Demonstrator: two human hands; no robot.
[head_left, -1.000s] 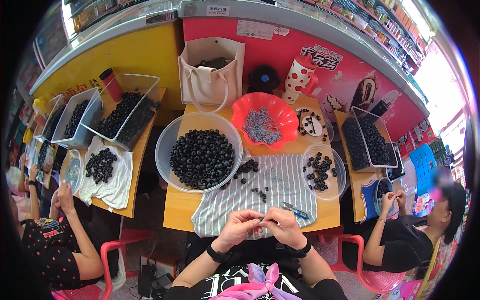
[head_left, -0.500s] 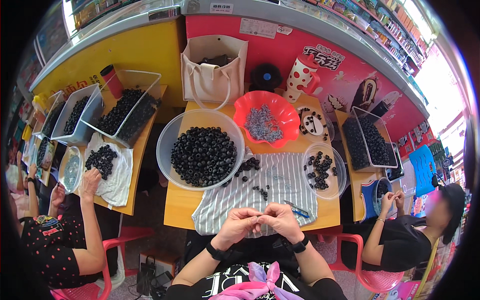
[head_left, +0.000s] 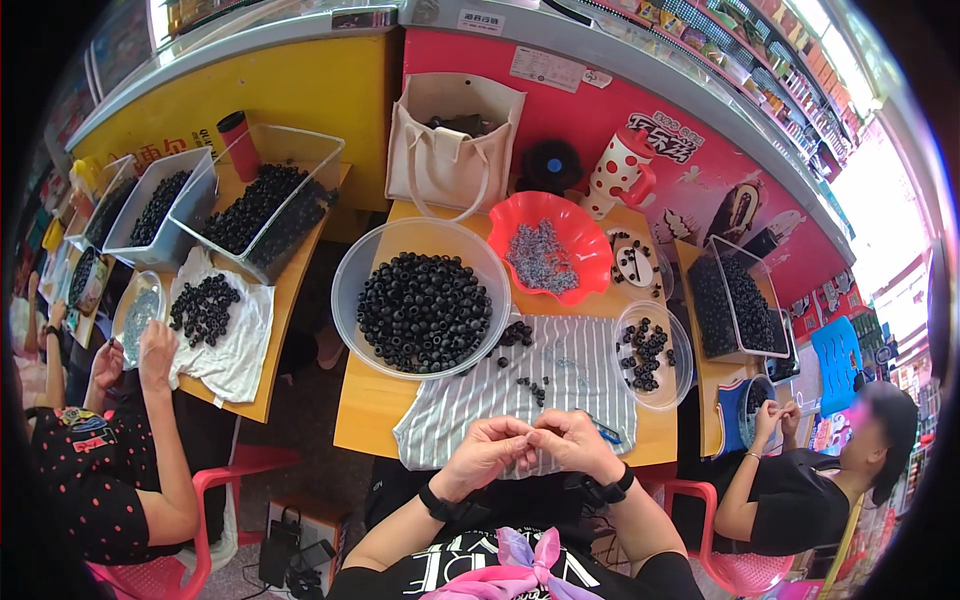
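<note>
My left hand [head_left: 487,452] and my right hand [head_left: 577,443] meet at the fingertips above the near edge of a grey striped cloth [head_left: 460,410]. Both are closed in a pinch; whatever is between the fingers is too small to make out. Just beyond my right hand lies a blue-handled tool [head_left: 608,433], partly covered by it. Several small black ring-shaped parts [head_left: 533,388] are scattered on the cloth. A large clear bowl [head_left: 345,325] heaped with black parts stands to the left, and a smaller clear bowl [head_left: 684,385] with fewer sits to the right.
A red scalloped dish [head_left: 507,225] holds small clear pieces. Behind it stand a cream tote bag [head_left: 420,165], a dark round object [head_left: 550,165] and a polka-dot tumbler [head_left: 612,175]. Co-workers sit left [head_left: 110,490] and right [head_left: 790,500] at tables with bins of black parts [head_left: 735,300].
The view has shifted a little, moving the table's contents to the right. My hands stay pinched together. The left co-worker's hand has moved from the black parts to the dish of clear pieces.
</note>
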